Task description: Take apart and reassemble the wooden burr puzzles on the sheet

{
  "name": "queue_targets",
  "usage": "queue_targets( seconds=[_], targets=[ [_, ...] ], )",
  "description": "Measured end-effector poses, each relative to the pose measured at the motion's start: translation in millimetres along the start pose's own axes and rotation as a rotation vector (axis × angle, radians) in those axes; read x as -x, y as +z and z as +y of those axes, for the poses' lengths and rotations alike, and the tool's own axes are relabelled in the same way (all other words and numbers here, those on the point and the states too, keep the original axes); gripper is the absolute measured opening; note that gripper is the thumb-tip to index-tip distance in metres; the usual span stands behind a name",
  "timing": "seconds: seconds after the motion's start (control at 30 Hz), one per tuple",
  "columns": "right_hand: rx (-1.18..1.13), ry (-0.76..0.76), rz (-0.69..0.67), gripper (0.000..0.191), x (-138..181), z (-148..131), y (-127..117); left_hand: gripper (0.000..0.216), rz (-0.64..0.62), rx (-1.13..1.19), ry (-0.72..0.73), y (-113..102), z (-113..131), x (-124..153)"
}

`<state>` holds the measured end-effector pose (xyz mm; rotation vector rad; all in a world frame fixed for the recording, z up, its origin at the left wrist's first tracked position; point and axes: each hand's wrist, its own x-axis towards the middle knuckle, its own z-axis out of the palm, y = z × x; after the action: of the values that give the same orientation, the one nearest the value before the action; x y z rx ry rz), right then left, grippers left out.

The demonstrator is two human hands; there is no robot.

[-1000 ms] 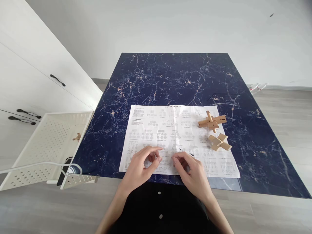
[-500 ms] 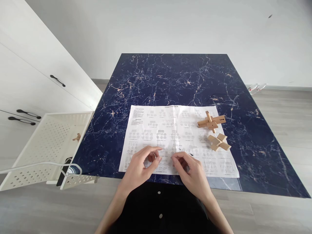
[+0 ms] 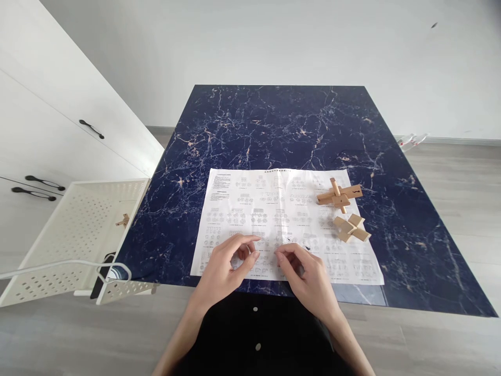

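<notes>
A large printed sheet [image 3: 250,211] with small diagrams and text lies flat on the table. Over its near edge rests my left hand [image 3: 230,261], empty, with the index finger stretched out and the thumb apart. To its right is my right hand [image 3: 303,271], fingers curled and the thumb close to the index fingertip; nothing shows in it. On the sheet's right side sits a brown wooden interlocking puzzle [image 3: 340,197] with a round peg through it. Just nearer to me stands a pale wooden burr puzzle [image 3: 351,228]. Neither hand touches the puzzles.
The blue marbled table [image 3: 274,125] fills the middle. At left a white perforated basket [image 3: 74,219] holds a small wooden puzzle piece [image 3: 123,220] and a dark object. White cabinets [image 3: 58,104] with black handles stand beyond it.
</notes>
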<state>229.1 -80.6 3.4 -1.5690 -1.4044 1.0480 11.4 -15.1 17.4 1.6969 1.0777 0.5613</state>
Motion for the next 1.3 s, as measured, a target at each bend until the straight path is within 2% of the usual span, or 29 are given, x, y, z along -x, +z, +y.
queue_targets(
  seconds=[0.73,0.93,1.1,1.3],
  targets=[
    [-0.017,-0.003,0.002,0.026,-1,0,0,0.031,0.006,-0.007,0.007,1,0,-1],
    [-0.068,0.041,0.022,0.025,-5,-1,-3,0.031,0.006,-0.016,0.028,1,1,-1],
    [-0.2,0.056,0.117,0.027,-17,3,-9,0.03,0.014,-0.009,0.024,1,1,0],
    [-0.165,0.052,0.273,0.037,-37,12,-27,0.029,0.016,0.013,0.032,1,-1,-1]
  ],
)
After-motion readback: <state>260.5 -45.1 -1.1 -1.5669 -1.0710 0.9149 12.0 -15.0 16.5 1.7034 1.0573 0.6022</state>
